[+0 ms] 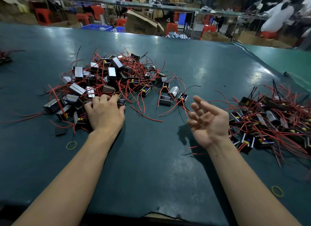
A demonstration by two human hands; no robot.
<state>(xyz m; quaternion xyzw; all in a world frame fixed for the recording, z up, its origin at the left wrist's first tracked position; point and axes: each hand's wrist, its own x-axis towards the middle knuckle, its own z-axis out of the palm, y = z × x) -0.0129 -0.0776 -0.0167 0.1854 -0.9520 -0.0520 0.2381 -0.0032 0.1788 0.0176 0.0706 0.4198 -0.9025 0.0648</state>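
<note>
Obs: left hand (105, 113) lies palm-down on the near edge of the central pile (117, 77) of small wired blocks. Its fingers (101, 98) are bent over a black block (121, 102) at the pile's rim, thumb beside it. I cannot tell whether they pinch it, as the tips are hidden. The right hand (208, 123) is palm-up and empty, its fingers (199, 101) spread and slack, between the central pile and the right pile (272, 123).

Risks (judgement):
- The red leads (144, 114) are tangled, so lifting one block would likely drag its neighbours or strain a lead at its joint.
- A snagged block could slip from a shallow hold.
- The right forearm is near the right pile and could sweep blocks out of it.

Surface (151, 166): dark green mat, glossy, torn at the near edge (161, 214). A rubber band (71, 145) lies loose near the left forearm.

Room: workshop, blurred. It holds long benches, red stools (171, 27), an open cardboard box (141, 23) and a blue crate (96, 27).
</note>
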